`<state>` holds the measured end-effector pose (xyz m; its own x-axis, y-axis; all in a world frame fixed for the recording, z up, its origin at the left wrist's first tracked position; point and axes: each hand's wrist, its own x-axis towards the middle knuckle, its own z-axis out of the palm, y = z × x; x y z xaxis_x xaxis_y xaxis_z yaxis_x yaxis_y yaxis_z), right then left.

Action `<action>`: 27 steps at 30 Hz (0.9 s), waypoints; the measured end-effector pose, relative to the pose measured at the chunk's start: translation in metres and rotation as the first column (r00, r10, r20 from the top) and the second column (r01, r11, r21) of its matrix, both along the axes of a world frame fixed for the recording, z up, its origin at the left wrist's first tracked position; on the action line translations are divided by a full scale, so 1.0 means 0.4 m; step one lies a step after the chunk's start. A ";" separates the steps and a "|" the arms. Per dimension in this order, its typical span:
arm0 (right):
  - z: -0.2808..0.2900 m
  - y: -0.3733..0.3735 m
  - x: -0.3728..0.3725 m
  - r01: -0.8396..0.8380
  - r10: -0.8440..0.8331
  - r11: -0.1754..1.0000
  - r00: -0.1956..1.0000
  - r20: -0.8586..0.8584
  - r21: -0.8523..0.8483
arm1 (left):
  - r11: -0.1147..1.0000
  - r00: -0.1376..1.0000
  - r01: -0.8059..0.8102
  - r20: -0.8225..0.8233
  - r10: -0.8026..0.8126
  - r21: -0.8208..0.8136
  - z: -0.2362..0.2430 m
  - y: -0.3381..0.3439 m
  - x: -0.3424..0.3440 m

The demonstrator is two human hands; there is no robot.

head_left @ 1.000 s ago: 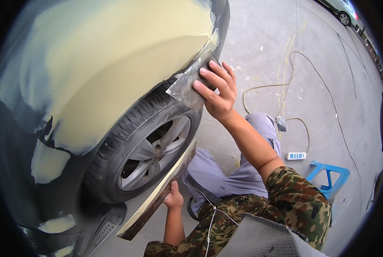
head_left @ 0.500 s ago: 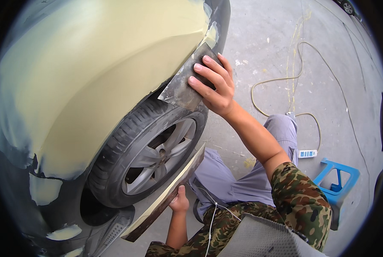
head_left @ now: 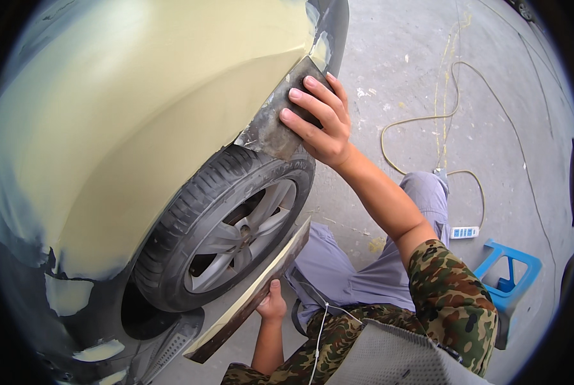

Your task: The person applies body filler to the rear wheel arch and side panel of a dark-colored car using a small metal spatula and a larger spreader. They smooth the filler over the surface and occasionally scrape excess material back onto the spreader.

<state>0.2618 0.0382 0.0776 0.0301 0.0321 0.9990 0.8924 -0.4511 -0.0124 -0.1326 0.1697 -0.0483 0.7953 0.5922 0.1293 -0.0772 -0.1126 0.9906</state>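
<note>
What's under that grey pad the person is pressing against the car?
The grey pad lies flat under the right hand on the wheel arch edge, above the tyre. The yellowish panel surrounds it; the surface directly beneath is covered.

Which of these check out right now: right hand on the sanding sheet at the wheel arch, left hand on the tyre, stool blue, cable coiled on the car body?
1. The right hand presses a grey sanding sheet against the wheel arch edge. True.
2. The left hand rests on the tyre. False: it holds the long board leaning below the wheel.
3. The stool is blue. True.
4. The yellow cable lies on the car body. False: it lies on the concrete floor.
</note>
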 end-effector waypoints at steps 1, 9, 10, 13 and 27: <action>-0.001 0.000 0.002 0.005 -0.005 1.000 1.000 -0.003 -0.009 | 1.000 0.999 0.008 0.035 -0.008 -0.005 0.001 -0.001 0.001; -0.009 -0.005 0.014 -0.006 0.006 1.000 1.000 -0.016 -0.023 | 0.999 1.000 -0.006 0.011 0.005 0.047 -0.007 -0.002 0.009; -0.011 -0.006 0.014 -0.002 0.001 1.000 1.000 -0.013 -0.027 | 1.000 0.999 -0.008 0.049 0.007 0.016 -0.009 -0.004 0.009; -0.012 -0.011 0.016 -0.001 0.001 0.999 1.000 -0.019 -0.041 | 1.000 0.999 -0.017 0.030 0.017 -0.006 -0.013 -0.008 0.011; 0.025 -0.142 -0.044 -0.032 0.023 0.985 0.998 -0.056 -0.169 | 1.000 1.000 -0.019 0.009 0.019 -0.006 -0.001 -0.030 0.029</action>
